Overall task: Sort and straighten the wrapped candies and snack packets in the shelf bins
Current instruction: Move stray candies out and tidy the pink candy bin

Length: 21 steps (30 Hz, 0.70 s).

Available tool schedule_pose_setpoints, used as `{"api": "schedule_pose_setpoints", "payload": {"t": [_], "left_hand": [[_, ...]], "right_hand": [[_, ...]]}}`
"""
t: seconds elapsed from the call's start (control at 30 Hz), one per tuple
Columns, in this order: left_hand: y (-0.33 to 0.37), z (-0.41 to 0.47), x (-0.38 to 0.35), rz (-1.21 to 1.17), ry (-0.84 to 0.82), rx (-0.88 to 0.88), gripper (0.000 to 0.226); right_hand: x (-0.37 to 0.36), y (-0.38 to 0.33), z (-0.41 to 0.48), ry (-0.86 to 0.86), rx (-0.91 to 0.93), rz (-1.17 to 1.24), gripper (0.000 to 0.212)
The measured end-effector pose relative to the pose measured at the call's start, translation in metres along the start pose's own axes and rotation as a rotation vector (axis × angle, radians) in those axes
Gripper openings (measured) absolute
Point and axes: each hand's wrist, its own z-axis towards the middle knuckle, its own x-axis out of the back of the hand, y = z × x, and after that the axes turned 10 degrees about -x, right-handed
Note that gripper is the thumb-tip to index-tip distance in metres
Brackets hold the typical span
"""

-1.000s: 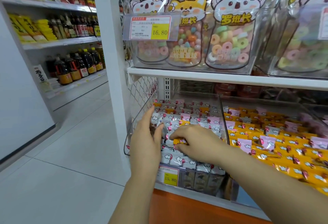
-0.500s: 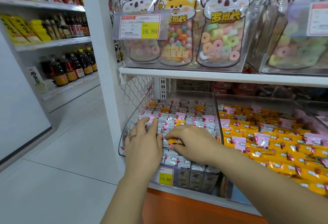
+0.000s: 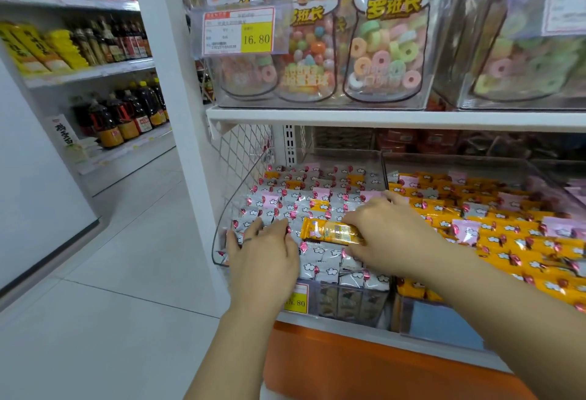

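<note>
A: What sits on the shelves?

B: On the upper shelf [image 3: 396,119], clear tubs [image 3: 317,50] hold animal-faced pouches of pastel ring and ball sweets, with a price tag [image 3: 238,31] reading 16.80 on the left tub's front. Below it, two clear bins stand side by side. The right bin [image 3: 450,161] is filled mostly with orange packets [image 3: 513,247], with some pink and white ones among them. The left bin [image 3: 222,225] is filled mostly with white packets [image 3: 320,268], with a few orange and pink ones scattered toward the far end.

A: And the hands?

B: Both are in the left bin. The left hand [image 3: 263,260] lies palm-down and unclenched on the white packets at the near left corner, gripping nothing. The right hand [image 3: 390,238] pinches one end of an orange packet [image 3: 329,231], held crosswise just above the white ones in the middle of the bin.

A: Room to move?

B: The left bin's curved clear wall is just beside the left hand. The divider between the bins is under the right wrist. To the left the tiled aisle floor [image 3: 95,304] is open, with bottles [image 3: 126,117] on far shelves.
</note>
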Motion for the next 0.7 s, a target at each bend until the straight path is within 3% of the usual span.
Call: {"api": "schedule_pose_setpoints", "payload": {"t": [0.13,0.23,0.43,0.57,0.7], "left_hand": [[0.011,-0.006,0.002,-0.266,0.262,-0.071,0.034],[0.021,-0.011,0.004,-0.55,0.242,-0.086,0.035],[0.049,-0.024,0.014,-0.702,0.195,-0.241,0.02],[0.083,-0.029,0.012,-0.819,0.222,-0.235,0.017],[0.123,-0.031,0.002,-0.899,0.178,-0.242,0.017]], "right_hand": [[0.0,0.005,-0.007,0.063,0.015,0.178,0.039],[0.004,0.007,-0.014,0.122,0.049,0.395,0.038],[0.016,0.028,-0.044,0.173,0.095,0.626,0.04],[0.024,0.056,-0.071,0.243,-0.068,0.749,0.063],[0.022,0.092,-0.097,0.183,-0.23,1.018,0.072]]}}
